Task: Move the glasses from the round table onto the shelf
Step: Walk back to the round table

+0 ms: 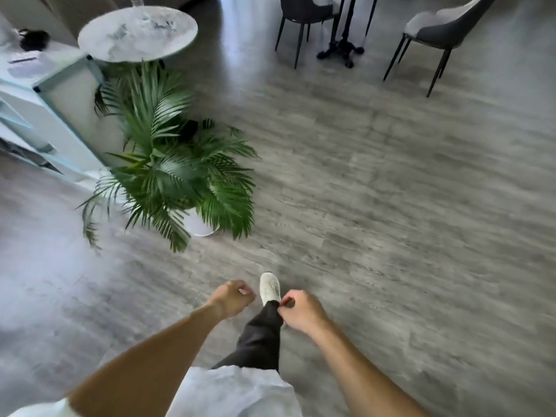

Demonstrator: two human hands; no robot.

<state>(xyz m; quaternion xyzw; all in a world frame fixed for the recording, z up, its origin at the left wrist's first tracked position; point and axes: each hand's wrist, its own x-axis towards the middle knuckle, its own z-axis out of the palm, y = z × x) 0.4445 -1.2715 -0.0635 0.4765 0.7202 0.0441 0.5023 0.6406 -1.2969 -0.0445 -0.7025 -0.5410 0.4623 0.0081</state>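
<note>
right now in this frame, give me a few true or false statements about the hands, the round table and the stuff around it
1. Both hands are empty. True: the left hand and right hand are loosely curled and hold nothing.
2. The round table is within arm's reach. False: it stands far ahead at upper left, across open floor.
3. A potted palm stands between the person and the table. True.
4. The person is carrying a glass. False: the only glass visible is blurred, at the table's far edge.
5. The chairs are at upper right. True.
</note>
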